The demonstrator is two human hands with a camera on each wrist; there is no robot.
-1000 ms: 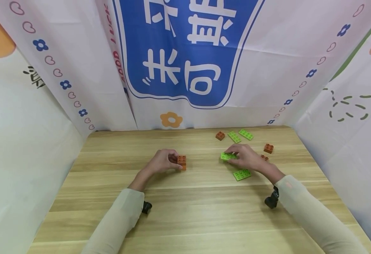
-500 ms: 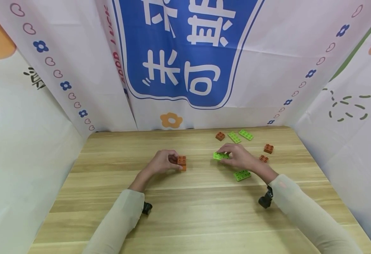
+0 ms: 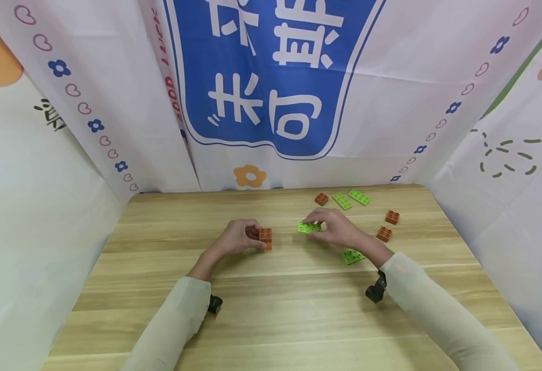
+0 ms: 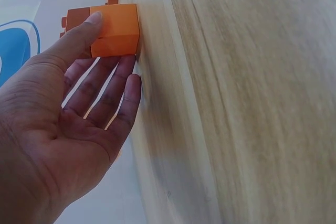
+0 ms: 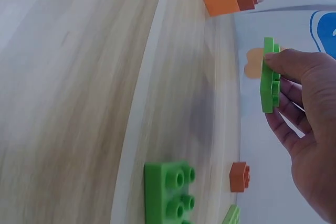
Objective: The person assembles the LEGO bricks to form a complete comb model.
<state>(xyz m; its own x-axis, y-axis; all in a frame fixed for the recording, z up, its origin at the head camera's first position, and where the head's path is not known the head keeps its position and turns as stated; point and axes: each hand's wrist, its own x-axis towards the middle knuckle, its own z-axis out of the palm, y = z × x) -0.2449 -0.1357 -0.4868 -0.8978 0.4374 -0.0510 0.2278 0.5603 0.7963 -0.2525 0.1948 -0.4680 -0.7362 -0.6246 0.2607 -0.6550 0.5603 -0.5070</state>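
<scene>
Between thumb and fingers, my left hand (image 3: 235,237) grips a small stack standing on the table: a brown building brick (image 3: 265,234) on top of an orange brick (image 4: 116,29). My right hand (image 3: 337,226) pinches a flat green brick (image 5: 269,77) by its long sides, studs up. In the right wrist view that plate hangs above the table, apart from the stack. Another green brick (image 3: 353,256) lies partly hidden below the right wrist.
Two brown bricks, a farther brick (image 3: 392,217) and a nearer brick (image 3: 384,234), lie right of my right hand. At the back are a brown brick (image 3: 321,199) and two green plates (image 3: 342,201). Printed cloth (image 3: 373,129) walls the wooden table (image 3: 271,319) on three sides.
My right hand has carried the green brick leftward, closer to the stack. One brown brick on the right has come out fully from behind that arm. The left hand stays in place.
</scene>
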